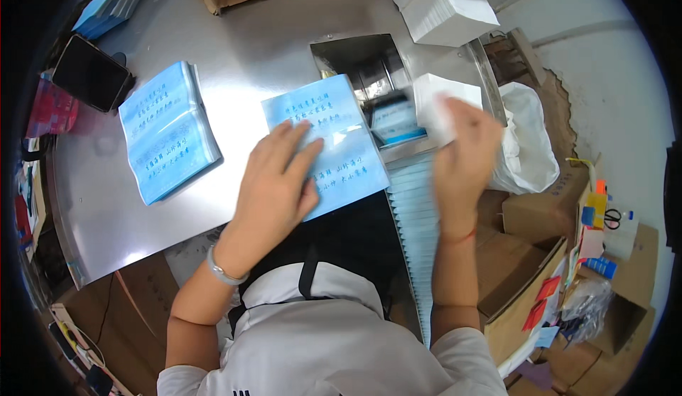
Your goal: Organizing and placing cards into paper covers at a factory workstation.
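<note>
My left hand [273,179] lies with spread fingers on a flat blue printed plastic pouch [348,151], pressing it near the metal table's front edge. Smeared by motion, my right hand [465,147] is at a white stack of folded paper [455,90] on the table's right side; whether its fingers grip any of it is unclear. Left of my left hand rests a pile of similar blue pouches [170,133]. Below my right hand, a long row of pale blue pouches [412,232] runs toward my body, packed edge to edge.
A rectangular opening [362,62] in the metal table [249,48] holds a blue packet [398,119]. Taller white paper stacks [451,12] stand at the back right. A phone [89,73] stands at the left. Cardboard boxes [522,254] and a white bag [529,144] are on the right.
</note>
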The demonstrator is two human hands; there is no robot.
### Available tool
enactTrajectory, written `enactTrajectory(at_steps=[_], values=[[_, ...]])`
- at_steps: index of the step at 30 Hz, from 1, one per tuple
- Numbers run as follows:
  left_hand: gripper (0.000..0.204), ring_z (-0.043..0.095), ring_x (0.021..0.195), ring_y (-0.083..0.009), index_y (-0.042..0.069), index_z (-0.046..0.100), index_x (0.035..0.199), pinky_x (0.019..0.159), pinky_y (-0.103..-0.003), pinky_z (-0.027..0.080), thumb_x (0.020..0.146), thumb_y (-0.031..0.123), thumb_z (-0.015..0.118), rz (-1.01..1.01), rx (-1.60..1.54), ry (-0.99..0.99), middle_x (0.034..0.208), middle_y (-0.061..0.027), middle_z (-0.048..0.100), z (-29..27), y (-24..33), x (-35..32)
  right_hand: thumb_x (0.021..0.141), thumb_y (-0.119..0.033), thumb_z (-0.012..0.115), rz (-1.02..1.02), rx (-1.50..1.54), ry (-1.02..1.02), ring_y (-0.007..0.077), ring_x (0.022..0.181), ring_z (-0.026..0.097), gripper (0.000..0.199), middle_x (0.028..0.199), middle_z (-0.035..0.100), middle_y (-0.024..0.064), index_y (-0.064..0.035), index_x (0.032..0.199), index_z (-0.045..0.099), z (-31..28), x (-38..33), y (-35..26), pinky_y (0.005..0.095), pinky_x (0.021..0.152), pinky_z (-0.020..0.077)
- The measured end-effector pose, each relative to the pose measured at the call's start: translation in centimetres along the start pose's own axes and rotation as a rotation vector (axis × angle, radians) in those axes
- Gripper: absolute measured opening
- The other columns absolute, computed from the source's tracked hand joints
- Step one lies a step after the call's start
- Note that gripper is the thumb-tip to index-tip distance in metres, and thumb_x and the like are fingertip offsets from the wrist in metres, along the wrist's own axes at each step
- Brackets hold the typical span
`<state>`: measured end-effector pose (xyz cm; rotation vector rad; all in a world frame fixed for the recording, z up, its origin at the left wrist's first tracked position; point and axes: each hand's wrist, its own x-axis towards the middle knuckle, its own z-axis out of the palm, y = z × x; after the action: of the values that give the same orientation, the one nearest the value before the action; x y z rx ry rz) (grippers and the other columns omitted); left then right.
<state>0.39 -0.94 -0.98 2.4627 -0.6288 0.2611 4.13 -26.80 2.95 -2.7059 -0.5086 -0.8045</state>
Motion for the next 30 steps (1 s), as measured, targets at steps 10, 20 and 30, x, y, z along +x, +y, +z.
enactTrajectory(at_steps=[10,20,30], values=[[0.03,0.035,0.135,-0.0447,0.009,0.055,0.099,0.107,-0.058,0.028,0.077,0.012,0.074,-0.059,0.091,0.085,0.141,-0.0184,0.044,-0.5,0.0,-0.1,0.081,-0.006,0.057,-0.225,0.307,-0.268,0.0309,0.107,0.058,0.025,0.112,0.064,0.0118,-0.0048,0.103,0.068,6.5,1.1,-7.6,0.0575,0.11,0.0304],[0.064,0.042,0.131,-0.0425,0.013,0.059,0.129,0.108,-0.052,0.033,0.069,0.015,0.083,-0.083,0.063,-0.159,0.144,-0.0215,0.042,-0.2,-0.7,2.7,0.077,-0.017,0.061,0.13,-0.316,0.248,0.0343,0.087,0.056,0.021,0.088,0.06,0.0184,0.0014,0.087,0.064,6.3,-1.2,3.7,0.0499,0.085,0.043],[0.061,0.063,0.1,-0.0381,0.017,0.066,0.118,0.081,-0.054,0.052,0.084,0.067,0.064,0.384,0.606,-0.22,0.12,-0.0171,0.062,-0.8,-5.3,6.6,0.064,-0.028,0.066,0.289,-0.331,0.328,0.029,0.092,0.054,0.015,0.073,0.061,0.008,-0.0149,0.058,0.07,11.1,1.7,5.3,0.0445,0.081,0.0415]])
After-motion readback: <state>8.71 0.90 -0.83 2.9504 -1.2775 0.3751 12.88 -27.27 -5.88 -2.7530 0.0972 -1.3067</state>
